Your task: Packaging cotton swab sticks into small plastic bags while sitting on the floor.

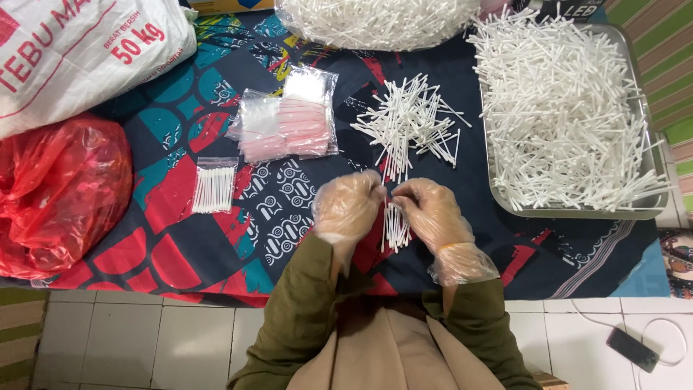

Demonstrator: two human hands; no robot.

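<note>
In the head view, the left hand (349, 204) and the right hand (431, 213), both in thin clear gloves, meet near the front edge of the patterned cloth (180, 130) and pinch together a small bundle of cotton swabs (395, 227), which hangs upright between the fingertips; both hands are closed on it. Just behind the hands lies a loose pile of swabs (409, 123) on the cloth, and along the right edge a metal tray (650, 209) is full of more swabs. To the left sit a filled small packet (214, 185) and a stack of empty clear bags (285, 119). At the left edge rest a red plastic bag (58, 191) and a white sack (79, 50). The step in hand seems to be gathering and evening a counted bundle. The next move probably calls for keeping the swabs aligned and bringing an empty bag near, without letting the bundle spread.
</note>
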